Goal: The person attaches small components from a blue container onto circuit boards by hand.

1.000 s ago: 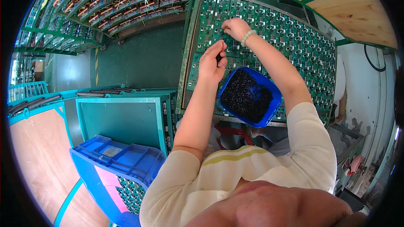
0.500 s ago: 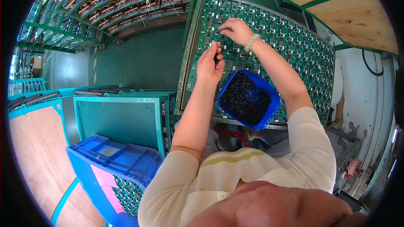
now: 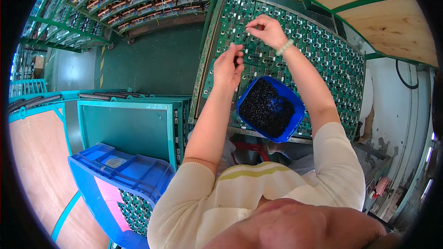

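My left hand [image 3: 227, 67] is half curled over the left part of a tray of green circuit boards [image 3: 318, 60]. Small black parts show dark between its palm and bent fingers, too small to make out singly. My right hand [image 3: 268, 32] is held above the boards, farther off and to the right, with thumb and forefinger pinched together. Whatever lies in that pinch is too small to tell. Nearer me, a blue bin [image 3: 296, 127] rests on the boards, and a heap of small black parts [image 3: 267, 110] lies in it.
Left of the tray stands a green-framed rack [image 3: 124, 106]. A blue crate [image 3: 115, 163] with boards and pink sheets is at the lower left. Shelves of wired copper-coloured assemblies [image 3: 143, 7] fill the far left. Wooden panels [image 3: 383, 18] border the far right.
My right hand has shifted slightly right, and its fingers are drawn into a tighter pinch. My left hand has moved a little left. The whole view has shifted slightly.
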Motion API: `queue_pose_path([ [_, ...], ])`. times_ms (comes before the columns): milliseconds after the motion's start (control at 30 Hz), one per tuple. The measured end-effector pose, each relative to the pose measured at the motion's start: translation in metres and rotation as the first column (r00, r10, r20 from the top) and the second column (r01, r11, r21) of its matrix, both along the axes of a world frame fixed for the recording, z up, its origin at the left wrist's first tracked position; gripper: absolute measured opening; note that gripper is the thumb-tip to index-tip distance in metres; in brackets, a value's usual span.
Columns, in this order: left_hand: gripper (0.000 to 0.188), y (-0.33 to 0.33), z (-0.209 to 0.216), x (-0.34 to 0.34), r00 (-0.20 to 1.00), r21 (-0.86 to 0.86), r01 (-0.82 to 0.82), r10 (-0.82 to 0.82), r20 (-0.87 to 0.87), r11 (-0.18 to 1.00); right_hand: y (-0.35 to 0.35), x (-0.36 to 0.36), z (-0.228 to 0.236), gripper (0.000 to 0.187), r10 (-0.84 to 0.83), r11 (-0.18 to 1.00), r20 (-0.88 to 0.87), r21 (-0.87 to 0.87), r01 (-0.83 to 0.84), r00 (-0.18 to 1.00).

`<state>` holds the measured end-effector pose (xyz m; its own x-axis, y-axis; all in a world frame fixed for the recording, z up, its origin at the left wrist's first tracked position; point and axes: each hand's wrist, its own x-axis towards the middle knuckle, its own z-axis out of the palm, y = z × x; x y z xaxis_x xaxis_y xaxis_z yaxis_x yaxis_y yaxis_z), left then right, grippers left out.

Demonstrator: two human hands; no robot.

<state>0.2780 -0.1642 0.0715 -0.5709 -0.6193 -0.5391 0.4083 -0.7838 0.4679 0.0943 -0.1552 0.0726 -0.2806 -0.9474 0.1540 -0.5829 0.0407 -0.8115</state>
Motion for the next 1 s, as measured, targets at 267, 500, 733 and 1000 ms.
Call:
queue_pose_path([
  [267,0.019,-0.006,-0.007,0.002,0.995,0.1,-0.058,0.066,-0.081,0.993,-0.012,-0.008,-0.058,0.011,0.079,0.996,-0.478,0.075,-0.049,0.875],
  [500,0.016,-0.004,-0.005,0.004,0.997,0.002,-0.038,0.038,-0.06,0.999,-0.028,-0.005,-0.053,0.012,0.182,0.981,-0.606,0.167,-0.099,0.774],
  [733,0.014,-0.003,-0.002,0.003,0.998,0.047,-0.002,0.005,-0.07,0.999,-0.039,0.007,-0.044,0.015,0.269,0.914,-0.703,0.401,0.055,0.659],
  [1000,0.021,-0.005,-0.001,0.005,0.996,0.023,-0.075,0.077,-0.056,0.997,-0.011,0.027,0.005,0.017,0.142,0.967,0.183,0.186,-0.176,0.973],
])
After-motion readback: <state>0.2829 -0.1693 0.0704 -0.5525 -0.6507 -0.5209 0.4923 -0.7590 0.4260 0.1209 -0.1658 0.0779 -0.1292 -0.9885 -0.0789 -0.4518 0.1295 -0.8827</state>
